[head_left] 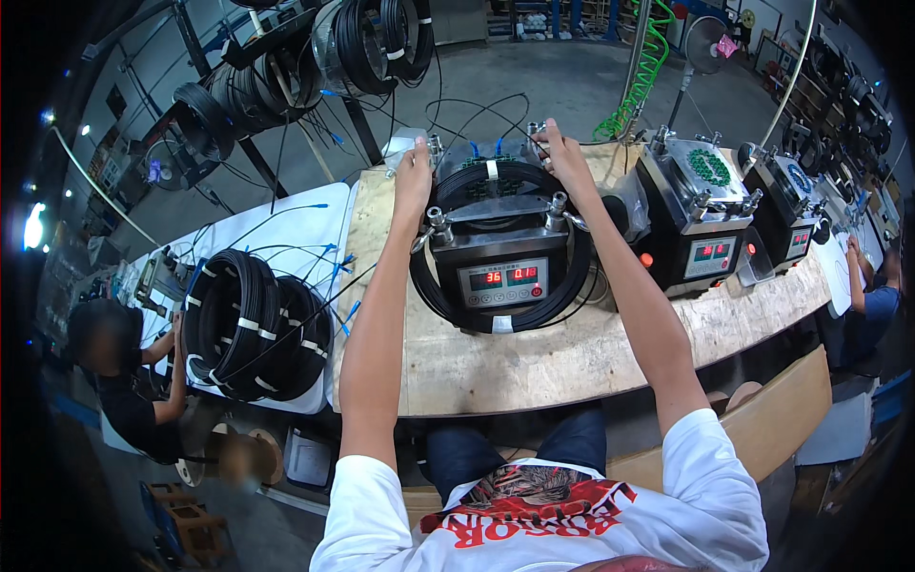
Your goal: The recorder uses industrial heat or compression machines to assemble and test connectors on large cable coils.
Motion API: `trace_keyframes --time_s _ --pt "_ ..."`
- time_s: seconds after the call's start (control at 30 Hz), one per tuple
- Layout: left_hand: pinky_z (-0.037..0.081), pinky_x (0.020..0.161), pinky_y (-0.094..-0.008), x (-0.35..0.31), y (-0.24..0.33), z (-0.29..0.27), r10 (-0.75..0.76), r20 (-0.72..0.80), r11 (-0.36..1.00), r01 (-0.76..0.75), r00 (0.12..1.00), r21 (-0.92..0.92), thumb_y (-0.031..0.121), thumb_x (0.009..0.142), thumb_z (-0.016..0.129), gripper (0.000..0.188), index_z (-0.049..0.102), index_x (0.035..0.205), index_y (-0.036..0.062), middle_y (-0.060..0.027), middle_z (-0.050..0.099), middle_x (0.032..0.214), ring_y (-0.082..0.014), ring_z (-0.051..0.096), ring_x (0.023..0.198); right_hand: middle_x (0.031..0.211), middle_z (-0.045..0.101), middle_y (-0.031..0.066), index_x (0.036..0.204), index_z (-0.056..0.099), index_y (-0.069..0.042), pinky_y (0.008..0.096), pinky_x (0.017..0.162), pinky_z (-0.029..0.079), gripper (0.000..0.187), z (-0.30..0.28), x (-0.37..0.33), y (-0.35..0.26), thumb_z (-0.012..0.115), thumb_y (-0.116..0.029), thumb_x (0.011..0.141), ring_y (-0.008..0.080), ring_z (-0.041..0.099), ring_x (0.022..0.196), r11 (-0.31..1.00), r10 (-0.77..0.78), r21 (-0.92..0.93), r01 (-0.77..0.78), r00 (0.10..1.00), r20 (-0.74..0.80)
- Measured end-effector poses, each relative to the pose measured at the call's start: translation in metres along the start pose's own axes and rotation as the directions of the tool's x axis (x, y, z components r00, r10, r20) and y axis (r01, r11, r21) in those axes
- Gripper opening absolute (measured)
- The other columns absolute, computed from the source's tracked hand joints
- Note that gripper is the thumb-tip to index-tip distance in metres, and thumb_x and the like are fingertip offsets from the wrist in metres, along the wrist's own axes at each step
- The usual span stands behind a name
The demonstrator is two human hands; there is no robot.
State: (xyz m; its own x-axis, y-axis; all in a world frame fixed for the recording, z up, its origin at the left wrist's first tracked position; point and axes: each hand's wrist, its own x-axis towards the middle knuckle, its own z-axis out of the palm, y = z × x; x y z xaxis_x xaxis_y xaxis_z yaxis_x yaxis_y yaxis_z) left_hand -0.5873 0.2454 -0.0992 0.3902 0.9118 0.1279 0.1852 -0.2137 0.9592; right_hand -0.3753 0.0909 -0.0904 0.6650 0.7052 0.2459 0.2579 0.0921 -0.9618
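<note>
A black polishing-type machine (pixel 446 262) with a lit red digital display stands on the plywood bench before me. A coil of black cable (pixel 421 294) with white tape bands hangs around it, lying over its top and down its front. My left hand (pixel 414 177) is closed at the machine's far left corner, by a metal clamp knob (pixel 436 149). At the far right corner my right hand (pixel 564 160) has its fingers closed around another clamp knob (pixel 536 130). Fingertips of both hands are partly hidden. Blue-tipped cable ends (pixel 498 148) stick up between the hands.
More cable coils (pixel 250 319) lie on a white table to the left, near a seated person (pixel 119 381). Two similar machines (pixel 691 214) (pixel 783 200) stand to the right. Cable coils hang on a rack (pixel 257 95) at far left. Another person (pixel 872 296) sits far right.
</note>
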Motion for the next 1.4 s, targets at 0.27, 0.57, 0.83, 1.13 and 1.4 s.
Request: trace_keyframes --time_s 0.27,0.57,0.83,1.13,1.4 --pt "0.045 0.083 -0.033 0.004 -0.001 0.004 0.112 -0.035 0.993 -0.113 0.993 -0.025 0.055 0.102 0.042 0.068 0.057 0.128 -0.0057 -0.0113 0.062 0.096 -0.0183 0.054 0.085 0.068 0.052 0.0029 0.105 0.069 0.002 0.0305 0.059 0.043 0.063 -0.003 0.006 0.008 0.039 -0.053 0.103 0.0138 0.051 0.064 0.999 0.018 0.049 -0.018 1.0 0.008" --pt "0.044 0.083 -0.0332 -0.009 0.011 0.005 -0.004 -0.004 0.997 0.004 1.0 -0.081 0.056 0.103 0.038 0.068 0.059 0.126 -0.0046 -0.0105 0.061 0.096 -0.0183 0.051 0.085 0.072 0.059 0.006 0.106 0.068 0.003 0.0308 0.064 0.046 0.063 -0.002 -0.002 -0.002 0.041 -0.053 0.102 0.0153 0.056 0.067 0.999 0.006 -0.034 -0.008 0.999 -0.04" --pt "0.04 0.099 -0.0345 0.001 0.004 0.003 0.004 0.032 0.999 -0.003 0.999 -0.053 0.056 0.103 0.038 0.072 0.052 0.136 -0.0057 -0.0192 0.061 0.123 -0.0255 0.055 0.111 0.069 0.054 0.0033 0.106 0.067 0.003 0.0296 0.061 0.044 0.061 -0.003 0.004 0.004 0.041 -0.052 0.103 0.0135 0.052 0.063 0.999 0.024 0.027 -0.023 0.999 -0.031" --pt "0.029 0.114 -0.0355 0.01 -0.003 0.006 0.017 0.046 0.999 -0.015 0.999 -0.039 0.056 0.103 0.037 0.073 0.045 0.143 -0.0041 -0.025 0.048 0.145 -0.0322 0.042 0.14 0.083 0.055 0.0046 0.115 0.063 0.001 0.028 0.064 0.048 0.06 -0.002 -0.002 -0.002 0.042 -0.054 0.102 0.013 0.054 0.069 0.998 -0.011 0.06 0.014 0.999 -0.041" --pt "0.033 0.11 -0.0358 -0.01 0.018 0.008 -0.068 0.061 0.993 0.073 0.996 -0.096 0.056 0.103 0.037 0.073 0.049 0.139 -0.0066 -0.024 0.055 0.137 -0.0306 0.05 0.13 0.089 0.056 0.0036 0.121 0.062 -0.005 0.0259 0.064 0.046 0.06 -0.008 0.0 0.001 0.042 -0.058 0.101 0.009 0.053 0.072 0.999 0.047 0.018 -0.047 0.999 0.02"
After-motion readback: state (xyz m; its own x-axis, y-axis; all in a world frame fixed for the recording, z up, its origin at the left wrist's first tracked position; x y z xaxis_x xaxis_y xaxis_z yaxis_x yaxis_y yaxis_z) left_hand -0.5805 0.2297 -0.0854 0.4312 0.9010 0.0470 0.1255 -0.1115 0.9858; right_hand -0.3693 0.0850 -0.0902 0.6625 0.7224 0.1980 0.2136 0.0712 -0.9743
